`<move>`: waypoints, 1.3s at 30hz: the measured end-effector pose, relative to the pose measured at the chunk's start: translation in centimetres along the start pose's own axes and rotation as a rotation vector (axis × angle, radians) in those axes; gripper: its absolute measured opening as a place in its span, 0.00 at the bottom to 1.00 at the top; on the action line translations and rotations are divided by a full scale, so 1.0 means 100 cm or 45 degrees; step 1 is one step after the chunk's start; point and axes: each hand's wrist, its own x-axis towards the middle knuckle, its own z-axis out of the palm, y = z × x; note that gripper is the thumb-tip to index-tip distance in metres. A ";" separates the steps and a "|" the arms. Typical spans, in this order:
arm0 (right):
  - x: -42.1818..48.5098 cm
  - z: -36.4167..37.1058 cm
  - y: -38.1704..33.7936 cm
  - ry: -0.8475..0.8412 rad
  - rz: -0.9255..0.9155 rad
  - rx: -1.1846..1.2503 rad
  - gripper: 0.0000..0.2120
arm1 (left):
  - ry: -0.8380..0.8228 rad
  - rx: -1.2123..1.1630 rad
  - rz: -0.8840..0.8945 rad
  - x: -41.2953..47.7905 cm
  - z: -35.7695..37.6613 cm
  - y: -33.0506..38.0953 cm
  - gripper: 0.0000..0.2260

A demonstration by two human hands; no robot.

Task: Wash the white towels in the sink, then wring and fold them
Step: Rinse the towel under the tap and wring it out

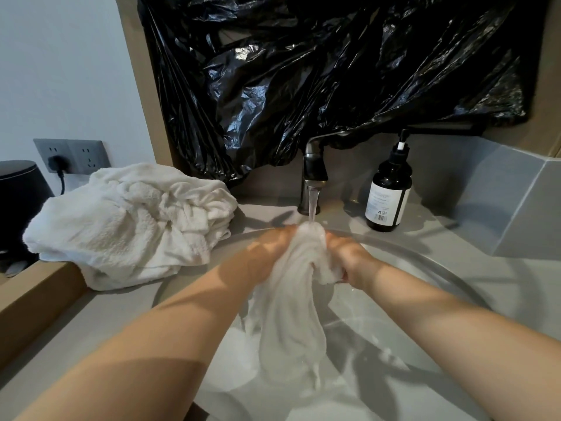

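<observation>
From my end, the plugged-in socket [73,156] behind the dry towel pile [130,220] on the counter [91,314] worries me, since splashing could reach both. The left hand [270,250] and right hand [349,258] have their fingers [283,237] clenched round the top of the wet towel [291,299], bunched under the running faucet [314,174]. Its tail hangs into the sink [425,262]. The basin holds water plus something white, cloth or foam, can't tell. It could overflow if the drain's blocked. The soap bottle [388,196] is too dark to see the level, and an elbow could knock it.
</observation>
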 end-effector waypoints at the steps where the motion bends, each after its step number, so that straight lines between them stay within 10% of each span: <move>1: -0.001 -0.003 -0.001 0.014 -0.015 0.046 0.14 | 0.051 0.042 0.026 -0.002 -0.001 0.001 0.17; 9: -0.026 0.031 -0.008 0.359 -0.630 -0.250 0.09 | -0.002 -0.074 0.075 0.000 0.004 0.004 0.15; 16: 0.000 -0.001 -0.014 0.293 -0.286 -0.077 0.22 | 0.070 -0.207 -0.051 -0.006 0.009 0.006 0.23; 27: -0.015 0.040 -0.013 0.379 -0.632 -0.259 0.10 | 0.153 -0.351 -0.056 -0.022 0.008 0.015 0.17; 33: 0.002 -0.006 -0.019 0.245 -0.216 -0.400 0.20 | 0.017 -0.206 -0.054 -0.024 0.014 0.022 0.17; 39: -0.014 0.028 -0.002 0.282 -0.675 -0.569 0.17 | 0.257 -0.234 -0.134 -0.018 0.008 0.020 0.18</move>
